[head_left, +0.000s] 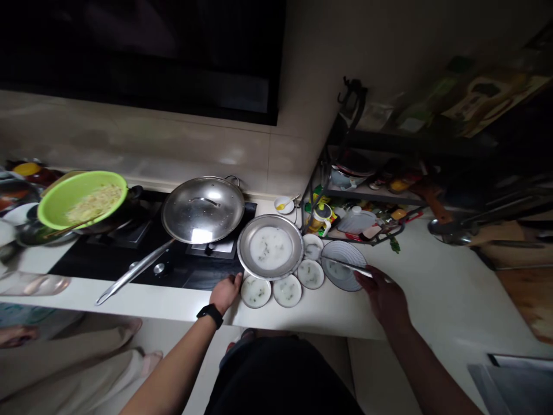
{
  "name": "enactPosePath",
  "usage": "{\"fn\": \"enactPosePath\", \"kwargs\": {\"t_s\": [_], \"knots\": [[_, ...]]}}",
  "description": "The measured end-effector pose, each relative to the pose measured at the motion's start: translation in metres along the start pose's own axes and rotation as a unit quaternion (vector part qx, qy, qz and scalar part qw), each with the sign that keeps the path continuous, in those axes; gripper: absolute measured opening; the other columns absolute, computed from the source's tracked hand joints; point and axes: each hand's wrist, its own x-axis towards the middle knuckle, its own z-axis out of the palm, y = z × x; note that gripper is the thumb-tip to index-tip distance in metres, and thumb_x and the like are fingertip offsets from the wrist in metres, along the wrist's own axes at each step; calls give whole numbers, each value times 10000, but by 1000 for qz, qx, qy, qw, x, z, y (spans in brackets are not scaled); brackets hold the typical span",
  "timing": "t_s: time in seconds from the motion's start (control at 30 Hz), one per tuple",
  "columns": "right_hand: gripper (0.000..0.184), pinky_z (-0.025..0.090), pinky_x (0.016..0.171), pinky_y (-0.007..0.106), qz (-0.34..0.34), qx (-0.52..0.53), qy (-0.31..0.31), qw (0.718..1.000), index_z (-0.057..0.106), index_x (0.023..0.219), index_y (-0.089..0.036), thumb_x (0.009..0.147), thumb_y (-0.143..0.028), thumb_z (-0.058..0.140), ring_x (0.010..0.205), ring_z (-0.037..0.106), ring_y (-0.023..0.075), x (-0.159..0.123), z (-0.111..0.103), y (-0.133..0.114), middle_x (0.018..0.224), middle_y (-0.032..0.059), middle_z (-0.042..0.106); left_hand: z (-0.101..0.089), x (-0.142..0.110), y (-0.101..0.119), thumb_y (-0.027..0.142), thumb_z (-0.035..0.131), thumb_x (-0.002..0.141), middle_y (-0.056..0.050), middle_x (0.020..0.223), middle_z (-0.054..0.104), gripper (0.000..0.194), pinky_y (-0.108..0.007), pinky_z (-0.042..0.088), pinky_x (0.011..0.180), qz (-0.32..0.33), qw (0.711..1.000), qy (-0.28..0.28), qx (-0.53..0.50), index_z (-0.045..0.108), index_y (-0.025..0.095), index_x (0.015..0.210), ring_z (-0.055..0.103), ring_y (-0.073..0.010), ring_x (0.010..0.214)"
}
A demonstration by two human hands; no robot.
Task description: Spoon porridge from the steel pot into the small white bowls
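Note:
My left hand (226, 291) rests open at the counter's front edge, its fingertips close to a small white plate (256, 291) and a wide steel plate (270, 274). That steel plate holds a thin white liquid flecked with green. Several small white plates with the same mixture sit around it, including one (287, 291) at the front. My right hand (383, 297) is shut on a metal spoon (352, 267), whose far end lies over a blue-and-white rimmed plate (343, 265).
To the left, a black cooktop (147, 271) carries a lidded steel pan (203, 210) with a long handle. A lime-green bowl (82, 199) of shredded food is tilted above it. A metal rack (367, 196) with bottles stands behind. A person's legs (64, 351) are at lower left.

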Motion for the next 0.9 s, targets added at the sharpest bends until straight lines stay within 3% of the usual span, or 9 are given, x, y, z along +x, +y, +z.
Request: {"fn": "enactPosePath", "kwargs": {"t_s": [0.13, 0.3, 0.37, 0.43, 0.5, 0.57, 0.63, 0.8, 0.9], "knots": [[394, 666, 801, 469, -45, -37, 56, 997, 684, 785, -154, 589, -401, 919, 741, 777, 270, 12, -44, -15, 910, 80, 753, 0, -1, 3, 552, 213, 1038, -185, 1012, 782, 632, -330, 497, 829, -2, 1000, 2, 16, 704, 164, 943, 736, -294, 1027], [356, 626, 883, 485, -82, -153, 62, 983, 720, 885, -171, 698, -457, 818, 769, 776, 273, 10, -64, -10, 861, 76, 763, 2, 0, 4, 554, 213, 1036, -185, 997, 783, 629, -330, 500, 825, -2, 1000, 7, 26, 700, 163, 959, 739, -295, 1023], [340, 603, 916, 509, -138, -300, 9, 944, 739, 954, -191, 780, -482, 727, 857, 772, 302, 6, -64, -8, 870, 90, 778, 2, 0, 4, 554, 210, 1036, -186, 1007, 782, 633, -332, 499, 833, -2, 1000, 6, 26, 701, 162, 961, 737, -295, 1029], [317, 578, 962, 517, -222, -436, -73, 869, 756, 993, -225, 837, -478, 646, 970, 753, 317, 1, -60, -6, 979, 108, 790, 2, 1, 4, 555, 202, 1037, -188, 1015, 781, 643, -335, 498, 844, -2, 1000, 3, 22, 703, 161, 953, 734, -296, 1037], [289, 560, 1001, 493, -295, -501, -154, 799, 768, 1002, -259, 867, -449, 598, 1057, 729, 307, -4, -50, -4, 1108, 103, 777, 2, 0, 5, 558, 202, 1037, -190, 1014, 781, 647, -338, 498, 851, -5, 1000, 3, 17, 703, 158, 953, 734, -295, 1038], [287, 551, 1018, 467, -333, -507, -204, 768, 771, 1025, -273, 896, -424, 564, 1101, 713, 292, -10, -31, -1, 1172, 92, 762, 1, 0, 6, 563, 208, 1037, -196, 1015, 779, 650, -339, 499, 854, -11, 1000, 4, 15, 704, 150, 961, 734, -294, 1036], [298, 537, 1032, 461, -338, -481, -220, 778, 768, 1050, -276, 927, -420, 538, 1114, 704, 284, -15, -4, 6, 1171, 86, 763, 0, -1, 7, 555, 208, 1041, -196, 1025, 778, 647, -340, 498, 859, -6, 1000, 0, 16, 708, 151, 966, 732, -291, 1044], [329, 554, 969, 449, -236, -374, -232, 867, 757, 1090, -253, 924, -480, 584, 1011, 729, 291, -18, 79, 38, 1039, 87, 793, -1, -1, 6, 554, 213, 1043, -199, 1032, 779, 648, -335, 496, 861, -6, 1000, 2, 1, 710, 140, 1002, 732, -283, 1046], [352, 555, 958, 443, -202, -346, -243, 883, 764, 1056, -251, 891, -518, 606, 1016, 726, 299, -12, 115, 58, 1019, 91, 796, 0, -1, 5, 551, 219, 1042, -204, 1052, 775, 643, -338, 494, 863, -8, 1000, 2, 2, 709, 135, 1022, 730, -284, 1055]]}}
